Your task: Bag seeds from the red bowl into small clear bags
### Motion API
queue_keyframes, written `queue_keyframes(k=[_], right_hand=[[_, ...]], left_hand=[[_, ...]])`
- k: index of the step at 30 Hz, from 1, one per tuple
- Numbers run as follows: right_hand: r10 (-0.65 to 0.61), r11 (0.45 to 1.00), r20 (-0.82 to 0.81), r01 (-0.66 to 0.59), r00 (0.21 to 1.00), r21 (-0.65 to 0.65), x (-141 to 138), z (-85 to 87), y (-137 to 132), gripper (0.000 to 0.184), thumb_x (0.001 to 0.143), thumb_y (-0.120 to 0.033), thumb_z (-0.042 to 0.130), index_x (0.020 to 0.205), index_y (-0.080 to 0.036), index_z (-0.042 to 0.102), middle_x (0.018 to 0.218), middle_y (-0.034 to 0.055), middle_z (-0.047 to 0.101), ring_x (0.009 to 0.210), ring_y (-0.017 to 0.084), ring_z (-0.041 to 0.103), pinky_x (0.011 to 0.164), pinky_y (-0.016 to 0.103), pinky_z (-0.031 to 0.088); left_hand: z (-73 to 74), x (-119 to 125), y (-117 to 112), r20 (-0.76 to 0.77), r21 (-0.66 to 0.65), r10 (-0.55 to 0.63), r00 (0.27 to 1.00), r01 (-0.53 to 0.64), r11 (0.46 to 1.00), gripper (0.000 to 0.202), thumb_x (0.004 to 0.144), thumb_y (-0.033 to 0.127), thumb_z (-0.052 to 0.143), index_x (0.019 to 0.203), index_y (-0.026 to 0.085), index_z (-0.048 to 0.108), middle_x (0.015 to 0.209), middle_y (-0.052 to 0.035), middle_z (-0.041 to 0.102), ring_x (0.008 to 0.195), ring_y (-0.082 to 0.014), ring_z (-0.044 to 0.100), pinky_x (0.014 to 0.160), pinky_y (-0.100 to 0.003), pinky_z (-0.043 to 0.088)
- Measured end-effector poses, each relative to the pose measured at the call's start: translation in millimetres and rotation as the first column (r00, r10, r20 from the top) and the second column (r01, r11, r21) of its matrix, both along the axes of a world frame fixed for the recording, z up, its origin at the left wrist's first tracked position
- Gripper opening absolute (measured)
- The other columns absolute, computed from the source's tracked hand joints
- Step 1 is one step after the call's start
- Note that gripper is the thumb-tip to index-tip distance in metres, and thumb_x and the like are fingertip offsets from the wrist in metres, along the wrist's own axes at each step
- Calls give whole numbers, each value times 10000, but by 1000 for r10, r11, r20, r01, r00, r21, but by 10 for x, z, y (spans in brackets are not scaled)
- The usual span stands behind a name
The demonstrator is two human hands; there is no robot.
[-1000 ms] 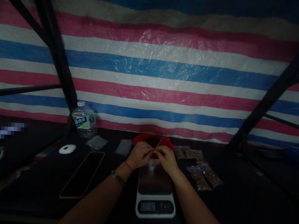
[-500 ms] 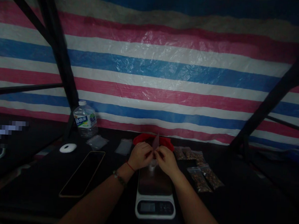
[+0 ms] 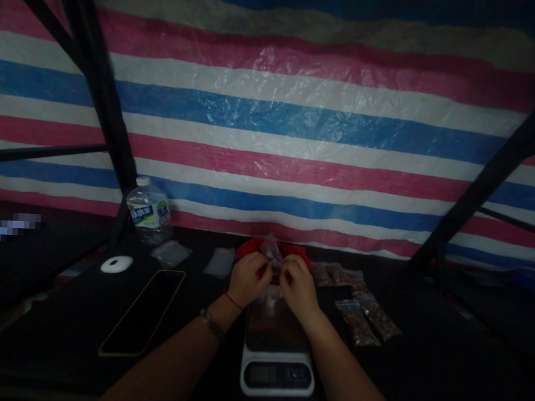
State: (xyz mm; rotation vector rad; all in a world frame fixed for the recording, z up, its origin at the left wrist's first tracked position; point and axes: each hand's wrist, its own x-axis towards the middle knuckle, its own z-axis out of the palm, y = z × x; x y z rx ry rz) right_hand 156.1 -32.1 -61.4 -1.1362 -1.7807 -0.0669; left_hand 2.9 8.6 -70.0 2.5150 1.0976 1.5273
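A small clear plastic bag (image 3: pixel 271 250) is pinched between my two hands, above the back end of a kitchen scale (image 3: pixel 279 330). My left hand (image 3: pixel 250 277) has its fingers closed on the bag's left side. On the other side my right hand (image 3: pixel 299 287) grips the bag with fingers curled. Behind the hands lies something red (image 3: pixel 298 251), perhaps a bag or cloth, largely hidden by them. A small clear object (image 3: pixel 271 302) rests on the scale's dark plate, too dim to name. The scale's display cannot be read.
Several filled zip bags (image 3: pixel 357 322) lie to the right. Left are flat clear bags (image 3: pixel 220 262), another clear bag pile (image 3: pixel 171 253), a phone (image 3: pixel 142 313), a white round object (image 3: pixel 117 264) and a plastic bottle (image 3: pixel 150 212). Striped sheeting (image 3: pixel 296 172) and dark frame bars (image 3: pixel 104 108) rise behind.
The plastic bag between my hands has changed shape: earlier a narrow upright sliver, it now shows wider and crinkled. My hands have parted slightly. The view has shifted a little.
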Motion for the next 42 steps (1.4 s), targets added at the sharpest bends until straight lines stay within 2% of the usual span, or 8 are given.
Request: queue_keyframes(k=[6,12,17,23,30,34,36,42], right_hand=[[-10,998,-56,13,998,57,1,-52,-4,315,814,-77,473,988,-222,693,1167,99,594,1027,195,597,900,357,512],[28,999,-110,-30,994,-20,73,-45,40,302,844,-139,509,1060,-245,691,1014,71,685,951,191,648,861,340,535],[47,996,-170,-60,984,-70,73,7,58,313,752,-170,642,1057,-231,682,1023,73,667,967,215,628,869,359,525],[191,969,-149,-211,970,-132,-13,48,-1,284,747,-189,658,1027,-224,680,1130,87,616,1073,224,573,943,383,476],[251,934,-171,-284,953,-215,170,119,12,217,875,-272,532,1041,-217,661,1068,84,622,1022,197,587,899,367,478],[386,819,-41,-363,922,-445,242,113,-13,559,696,-301,748,1228,-238,589,1205,85,615,1103,238,568,957,401,448],[406,789,27,-336,914,-514,212,94,-38,528,675,-266,756,1187,-229,629,1185,87,637,1106,249,570,974,409,434],[360,834,82,-281,929,-475,193,86,-18,456,715,-307,720,1159,-238,646,1148,76,645,1077,234,573,940,391,451]], left_hand=[[57,72,-74,-48,88,-71,996,75,993,156,869,227,489,749,174,574,724,-49,614,724,-170,567,686,-309,453],[125,19,-114,-130,169,-246,961,266,949,100,829,198,508,842,173,604,844,-70,642,836,-195,577,772,-353,458],[180,-100,-83,-159,139,-289,944,311,940,481,719,170,519,1200,173,521,1243,-113,568,1158,-253,491,997,-443,363],[214,-176,-39,-253,63,-207,945,229,971,630,674,318,612,1279,206,479,1268,-89,569,1238,-296,427,1100,-497,203],[83,-226,177,-92,-36,42,995,-45,998,488,708,360,629,1142,159,534,1110,-112,623,1058,-261,561,1030,-436,348],[-47,-273,345,-17,-176,221,975,-220,959,421,760,347,592,1124,147,525,1090,-122,614,1020,-257,580,925,-382,446],[-81,-303,382,3,-220,269,963,-262,940,380,776,340,577,1102,152,525,1089,-116,616,1018,-251,585,926,-372,448],[-49,-388,396,-37,-409,325,945,-312,858,312,804,321,543,1088,202,497,968,-58,655,885,-204,630,786,-292,466]])
